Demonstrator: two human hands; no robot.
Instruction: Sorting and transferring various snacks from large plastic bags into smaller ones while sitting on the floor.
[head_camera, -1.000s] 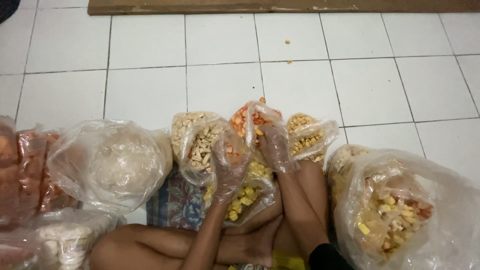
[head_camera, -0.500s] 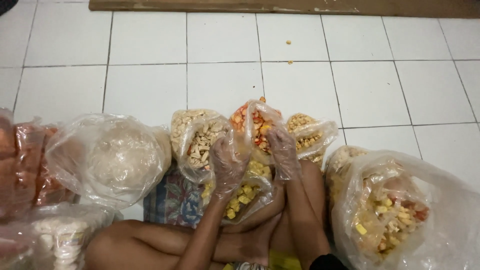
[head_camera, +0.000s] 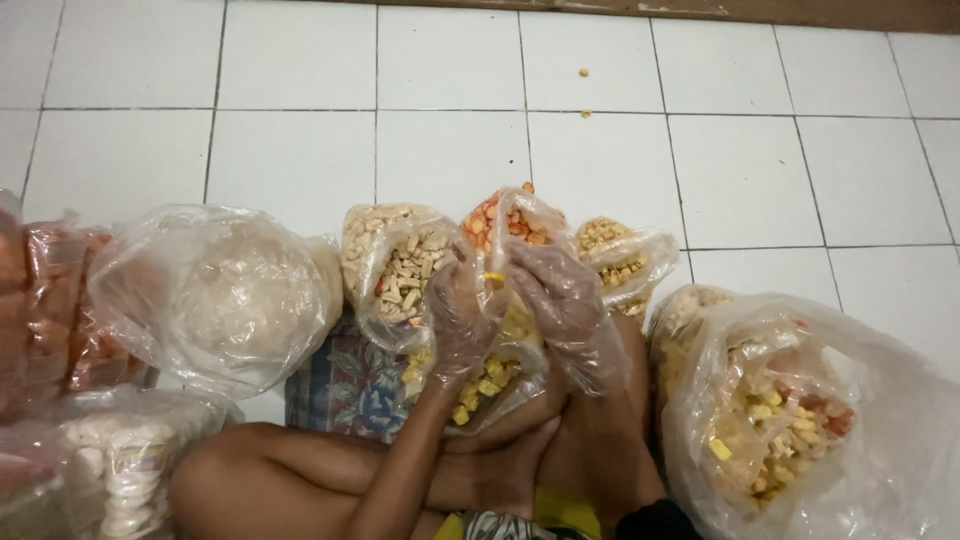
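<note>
Two gloved hands meet over a small bag of orange and yellow snacks (head_camera: 500, 225) at twelve o'clock of the lap. Left hand (head_camera: 460, 310) and right hand (head_camera: 560, 300) curl narrowly around its mouth, propping it upright so nothing spills. Big bag of mixed snacks (head_camera: 790, 420) sits at three o'clock.

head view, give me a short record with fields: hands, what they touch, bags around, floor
left hand: left hand in a clear plastic glove, fingers on the small clear bag of orange and yellow snack pieces
right hand: right hand in a clear plastic glove, gripping the same bag's side
beside it: clear bag of pale stick snacks on its left, clear bag of yellow puffs on its right
far left: large clear bag of pale round crackers
far right: large open clear bag of mixed yellow and red snacks
floor: white tiled floor with stray crumbs
</note>
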